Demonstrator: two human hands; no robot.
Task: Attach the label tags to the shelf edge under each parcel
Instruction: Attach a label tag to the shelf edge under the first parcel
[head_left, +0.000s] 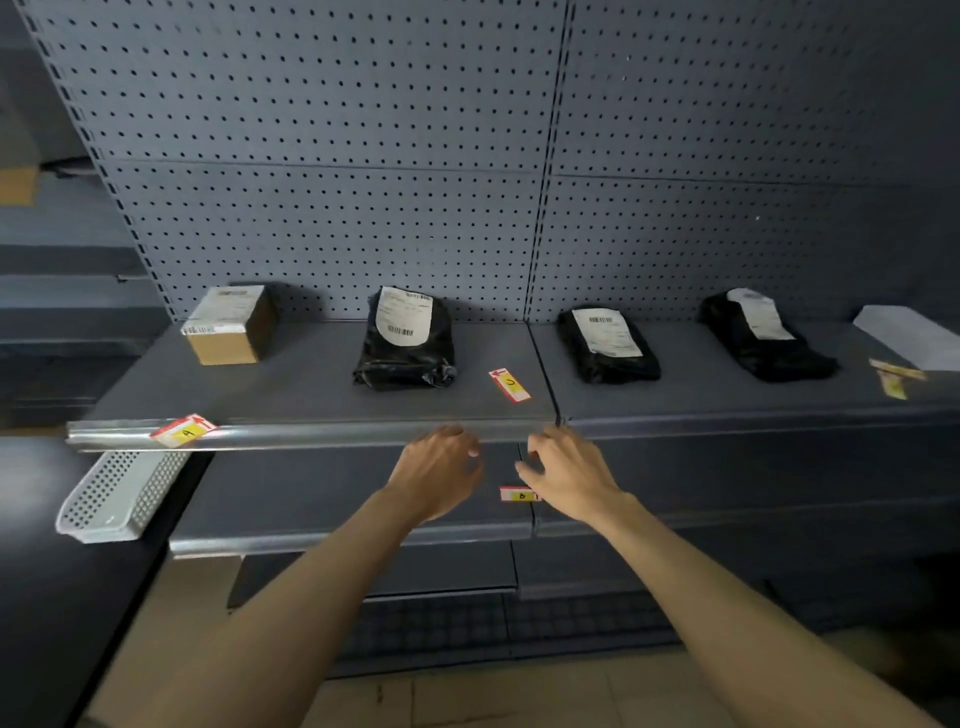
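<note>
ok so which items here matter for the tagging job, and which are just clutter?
Job:
cardboard box
three black parcels
tag A on shelf edge
tag C
tag B
loose tags
left hand
right hand

Clutter:
white basket
white packet

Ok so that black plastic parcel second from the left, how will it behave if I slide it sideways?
The black parcel looks like a soft wrinkled poly bag, so it will probably flex and bunch rather than move as one stiff block. It lies flat and low, so tipping or rolling seems unlikely. The glossy film may slide easily on the shelf.
</note>
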